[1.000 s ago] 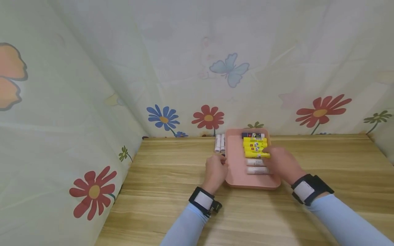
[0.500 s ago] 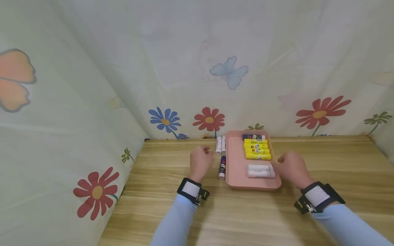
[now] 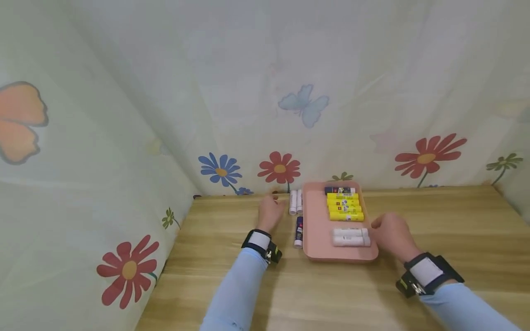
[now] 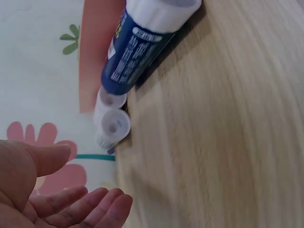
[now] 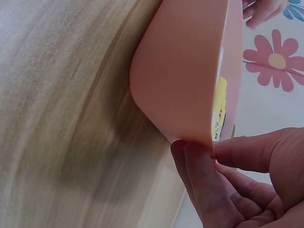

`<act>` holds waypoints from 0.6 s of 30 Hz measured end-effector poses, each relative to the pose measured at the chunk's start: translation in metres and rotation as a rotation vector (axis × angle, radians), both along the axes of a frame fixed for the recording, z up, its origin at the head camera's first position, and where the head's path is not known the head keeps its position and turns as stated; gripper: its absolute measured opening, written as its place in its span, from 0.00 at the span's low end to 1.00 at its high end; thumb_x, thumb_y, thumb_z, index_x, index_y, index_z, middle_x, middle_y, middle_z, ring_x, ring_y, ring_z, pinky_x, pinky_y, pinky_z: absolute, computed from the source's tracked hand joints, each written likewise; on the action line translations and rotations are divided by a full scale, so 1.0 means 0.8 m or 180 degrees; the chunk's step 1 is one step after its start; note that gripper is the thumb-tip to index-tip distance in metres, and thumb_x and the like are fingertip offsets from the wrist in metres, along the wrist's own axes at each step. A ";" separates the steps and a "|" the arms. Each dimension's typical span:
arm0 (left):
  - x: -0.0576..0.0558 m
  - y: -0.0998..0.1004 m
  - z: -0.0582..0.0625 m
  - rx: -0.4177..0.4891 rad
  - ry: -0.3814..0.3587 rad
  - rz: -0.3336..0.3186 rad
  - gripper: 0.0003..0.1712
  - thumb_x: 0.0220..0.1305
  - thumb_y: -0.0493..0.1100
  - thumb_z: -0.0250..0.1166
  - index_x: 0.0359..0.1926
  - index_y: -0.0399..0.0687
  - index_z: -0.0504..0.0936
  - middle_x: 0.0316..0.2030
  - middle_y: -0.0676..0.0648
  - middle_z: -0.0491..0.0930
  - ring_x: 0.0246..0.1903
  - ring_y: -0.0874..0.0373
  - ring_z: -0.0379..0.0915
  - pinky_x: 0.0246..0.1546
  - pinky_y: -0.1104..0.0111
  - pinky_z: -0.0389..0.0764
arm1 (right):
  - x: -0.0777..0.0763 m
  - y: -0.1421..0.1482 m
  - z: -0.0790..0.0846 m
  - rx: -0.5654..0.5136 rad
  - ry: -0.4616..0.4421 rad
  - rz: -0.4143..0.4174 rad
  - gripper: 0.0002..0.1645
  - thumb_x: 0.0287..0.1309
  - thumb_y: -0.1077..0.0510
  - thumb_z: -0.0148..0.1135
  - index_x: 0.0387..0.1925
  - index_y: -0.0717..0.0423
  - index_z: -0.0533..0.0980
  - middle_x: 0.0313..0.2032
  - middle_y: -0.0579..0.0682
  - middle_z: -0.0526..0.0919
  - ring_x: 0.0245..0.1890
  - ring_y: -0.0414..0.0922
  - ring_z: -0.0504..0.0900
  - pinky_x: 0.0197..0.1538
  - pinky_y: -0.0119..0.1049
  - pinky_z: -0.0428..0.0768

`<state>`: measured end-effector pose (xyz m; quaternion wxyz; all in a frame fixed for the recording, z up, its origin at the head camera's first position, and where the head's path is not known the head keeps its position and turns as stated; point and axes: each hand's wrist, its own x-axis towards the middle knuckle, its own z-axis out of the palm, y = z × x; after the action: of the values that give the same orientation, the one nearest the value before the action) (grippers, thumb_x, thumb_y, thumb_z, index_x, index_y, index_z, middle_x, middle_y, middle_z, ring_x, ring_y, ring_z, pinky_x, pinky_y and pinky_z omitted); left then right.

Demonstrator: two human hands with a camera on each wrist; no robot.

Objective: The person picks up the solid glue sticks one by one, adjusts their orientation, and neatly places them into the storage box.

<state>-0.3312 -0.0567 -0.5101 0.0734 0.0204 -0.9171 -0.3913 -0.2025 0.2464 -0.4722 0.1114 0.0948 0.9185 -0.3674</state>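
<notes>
On the table stands a pink tray (image 3: 316, 239). My right hand (image 3: 393, 235) pinches its right wall, thumb (image 5: 249, 153) inside the rim and fingers outside. Inside lie a dark blue glue stick (image 3: 339, 190) at the back, several yellow glue sticks (image 3: 345, 208), and two white tubes (image 3: 351, 237) side by side in front. My left hand (image 3: 270, 213) holds nothing, its fingers loosely bent, left of two white tubes (image 3: 296, 202) outside the tray. A dark blue glue stick with a white end (image 4: 137, 52) lies nearer me along the tray's left wall.
A wood-grain table (image 3: 232, 220) runs back to a flower-printed curtain (image 3: 248, 92), close behind the tray. Another side of the curtain (image 3: 83, 184) borders the table at the left.
My right hand has moved from the sticks inside the tray to its right wall. The white tubes there now lie together. My left hand has drawn left, uncovering the dark blue glue stick.
</notes>
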 end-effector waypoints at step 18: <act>-0.014 0.043 -0.020 -0.1039 0.0227 -0.0015 0.12 0.57 0.47 0.65 0.38 0.44 0.80 0.33 0.42 0.83 0.35 0.45 0.80 0.29 0.56 0.77 | -0.001 0.000 -0.004 -0.0024 -0.0069 -0.0058 0.20 0.58 0.56 0.58 0.46 0.70 0.77 0.32 0.57 0.80 0.28 0.47 0.75 0.26 0.34 0.71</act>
<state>-0.3423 -0.0221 -0.5257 0.1074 -0.0079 -0.9654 -0.2377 -0.2030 0.2464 -0.4755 0.1184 0.1067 0.9149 -0.3708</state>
